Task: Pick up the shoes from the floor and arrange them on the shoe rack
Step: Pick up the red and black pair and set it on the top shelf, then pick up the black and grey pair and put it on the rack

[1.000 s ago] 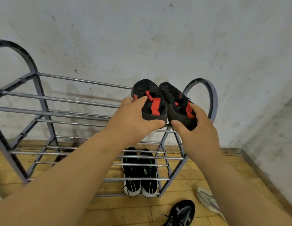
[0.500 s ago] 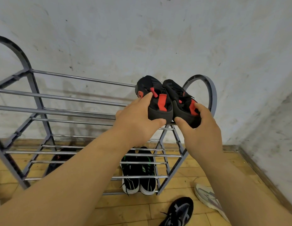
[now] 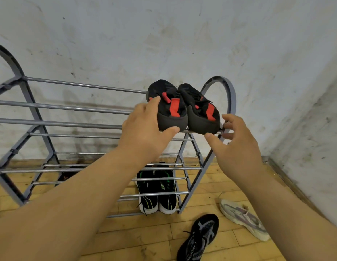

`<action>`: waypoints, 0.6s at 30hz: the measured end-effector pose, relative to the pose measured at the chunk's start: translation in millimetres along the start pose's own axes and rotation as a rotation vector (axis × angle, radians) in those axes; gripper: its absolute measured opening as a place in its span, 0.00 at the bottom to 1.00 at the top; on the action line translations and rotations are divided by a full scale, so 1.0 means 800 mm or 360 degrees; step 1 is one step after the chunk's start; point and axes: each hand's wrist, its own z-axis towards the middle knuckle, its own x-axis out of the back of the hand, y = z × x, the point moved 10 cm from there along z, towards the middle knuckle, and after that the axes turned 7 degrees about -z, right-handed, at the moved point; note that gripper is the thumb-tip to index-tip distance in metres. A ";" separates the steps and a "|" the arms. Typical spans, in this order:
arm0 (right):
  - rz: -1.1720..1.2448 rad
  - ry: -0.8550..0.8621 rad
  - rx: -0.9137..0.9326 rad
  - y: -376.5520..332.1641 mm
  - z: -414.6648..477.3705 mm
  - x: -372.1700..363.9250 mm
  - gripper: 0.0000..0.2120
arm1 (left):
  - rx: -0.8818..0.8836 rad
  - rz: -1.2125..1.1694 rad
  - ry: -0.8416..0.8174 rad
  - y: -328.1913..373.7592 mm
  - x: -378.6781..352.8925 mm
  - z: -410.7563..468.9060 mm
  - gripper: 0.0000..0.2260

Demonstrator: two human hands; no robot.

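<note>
In the head view, a grey metal shoe rack (image 3: 69,107) with arched end frames and round rails stands against the wall. At the right end of its top tier sits a pair of black shoes with red patches (image 3: 175,110), side by side, heels toward the camera and resting on the front rail. On the bottom tier, below them, is a pair of black sneakers with white soles and green accents (image 3: 150,187), toes inward. A dark shape (image 3: 68,175) lies low behind the rails at the left, too hidden to identify.

The left hand (image 3: 145,132) grasps the heel of the left shoe of the top pair, thumb under the heel and fingers along its side. The right hand (image 3: 237,147) hovers just beside the right shoe's heel, fingers spread and loose, holding nothing.

On the yellow wooden plank floor (image 3: 145,238) in front of the rack lie a black knit sneaker with white markings (image 3: 201,236) and, further right, a pale grey sneaker (image 3: 243,219). The stained whitewashed wall (image 3: 163,34) meets another at the right corner.
</note>
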 end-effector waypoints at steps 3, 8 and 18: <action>-0.0133 -0.0150 -0.0129 0.024 -0.011 -0.002 0.20 | -0.0169 0.0145 0.0237 0.014 0.006 -0.030 0.39; -0.0556 -0.0948 -0.0298 0.087 -0.054 -0.046 0.32 | -0.0380 0.0371 0.0107 0.050 -0.050 -0.087 0.37; -0.1035 -0.1722 -0.0456 0.263 -0.117 -0.122 0.36 | 0.0095 0.0527 -0.1093 -0.058 -0.278 -0.184 0.39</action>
